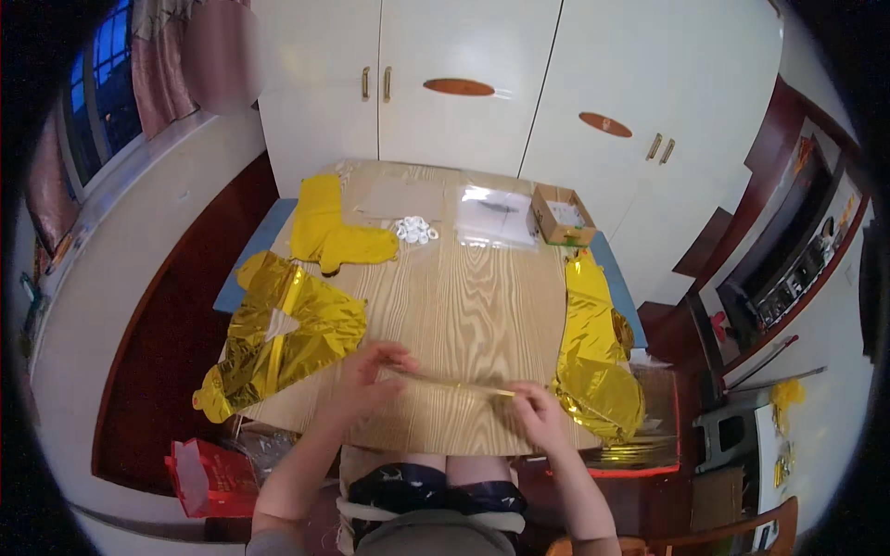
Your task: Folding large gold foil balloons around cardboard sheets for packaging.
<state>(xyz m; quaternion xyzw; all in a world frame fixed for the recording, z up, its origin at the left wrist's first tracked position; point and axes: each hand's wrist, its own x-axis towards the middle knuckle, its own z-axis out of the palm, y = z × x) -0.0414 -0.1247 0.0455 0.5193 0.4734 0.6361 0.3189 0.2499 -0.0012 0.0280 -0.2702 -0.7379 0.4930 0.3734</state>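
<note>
Between my hands, just above the near part of the table, stretches a thin, shiny gold-and-clear strip [454, 383]; its exact kind is blurred. My right hand [540, 414] pinches its right end between thumb and fingers. At the other end my left hand [373, 372] curls its fingers and thumb about the strip, partly hiding it. To the left lies a flat gold foil balloon [301, 324] with a pale patch. Another flat gold foil balloon [598, 361] lies along the right edge, to the right of my right hand.
Farther back on the wooden table [436, 306] are a yellow foil piece [320, 222], a pile of small white rings [415, 230], clear plastic sheets [496, 218] and an open cardboard box [564, 215]. A red bag [209, 477] stands below left. White cabinets [464, 120] rise behind.
</note>
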